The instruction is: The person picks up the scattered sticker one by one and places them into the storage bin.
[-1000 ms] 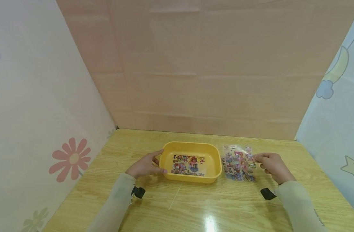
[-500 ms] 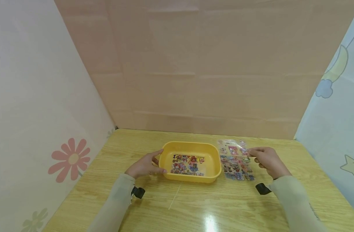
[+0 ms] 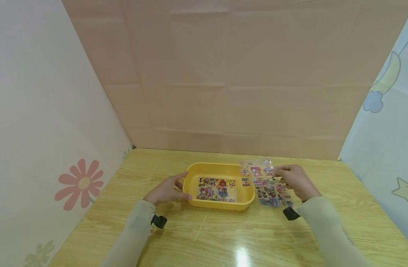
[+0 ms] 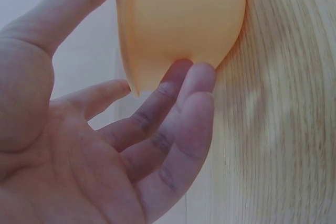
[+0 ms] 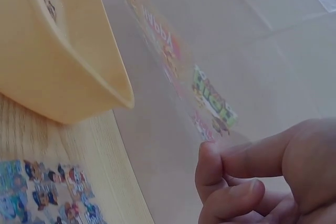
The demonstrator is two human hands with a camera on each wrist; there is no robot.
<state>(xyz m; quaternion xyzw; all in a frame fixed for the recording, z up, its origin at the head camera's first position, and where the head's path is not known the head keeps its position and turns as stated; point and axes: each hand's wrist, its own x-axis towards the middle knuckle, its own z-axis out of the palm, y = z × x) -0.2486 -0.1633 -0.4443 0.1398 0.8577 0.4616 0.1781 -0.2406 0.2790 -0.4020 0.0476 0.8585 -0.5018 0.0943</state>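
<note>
A yellow plastic basin point(image 3: 220, 205) stands on the wooden table, with a printed clear sticker sheet point(image 3: 217, 190) lying flat inside. My left hand point(image 3: 165, 191) holds the basin's left end, thumb and forefinger spread to its rim; in the left wrist view other fingertips point(image 4: 197, 80) press its outer wall. My right hand point(image 3: 296, 181) pinches the edge of a second clear sticker sheet point(image 5: 173, 51) between thumb and forefinger. That sheet is raised and overlaps the basin's right end in the head view. On the table below lies another sticker sheet point(image 3: 274, 198), partly covered by the held one.
The wooden table point(image 3: 237, 237) runs back to a beige paper-covered wall point(image 3: 224, 92). Pale patterned walls point(image 3: 384, 155) close off both sides. A black wrist-worn device point(image 3: 158, 221) sits under the left wrist, another point(image 3: 291, 214) under the right.
My right hand has moved left and slightly up with the pinched sticker sheet, away from the one below and over the basin's right end. My left hand has stayed put.
</note>
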